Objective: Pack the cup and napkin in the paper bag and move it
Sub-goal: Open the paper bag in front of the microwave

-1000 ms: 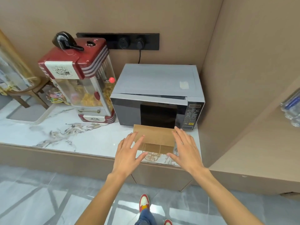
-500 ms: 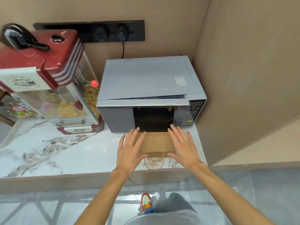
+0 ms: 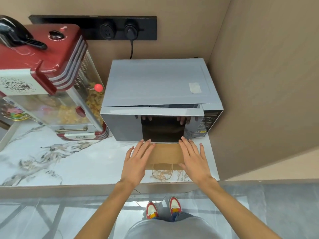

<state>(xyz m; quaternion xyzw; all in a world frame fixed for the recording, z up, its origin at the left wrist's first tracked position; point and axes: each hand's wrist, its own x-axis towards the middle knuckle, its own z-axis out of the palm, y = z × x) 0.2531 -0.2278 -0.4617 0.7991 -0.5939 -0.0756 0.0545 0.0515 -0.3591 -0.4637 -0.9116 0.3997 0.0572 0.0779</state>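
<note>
A flat brown paper bag [image 3: 164,155] lies on the marble counter [image 3: 69,163] just in front of the microwave, its string handle [image 3: 162,173] pointing toward me. My left hand [image 3: 137,161] lies flat over the bag's left edge, fingers spread. My right hand [image 3: 194,159] lies flat over its right edge, fingers spread too. Neither hand grips anything. No cup or napkin shows in this view.
A grey microwave [image 3: 160,99] stands right behind the bag, against the right wall panel [image 3: 267,83]. A red popcorn machine [image 3: 46,80] stands to the left. A black socket strip [image 3: 96,26] runs along the back wall. The counter's front edge [image 3: 86,185] is close to me.
I have stepped closer and now look more steeply down. Both hands have slid forward along the bag, fingertips now near the microwave door.
</note>
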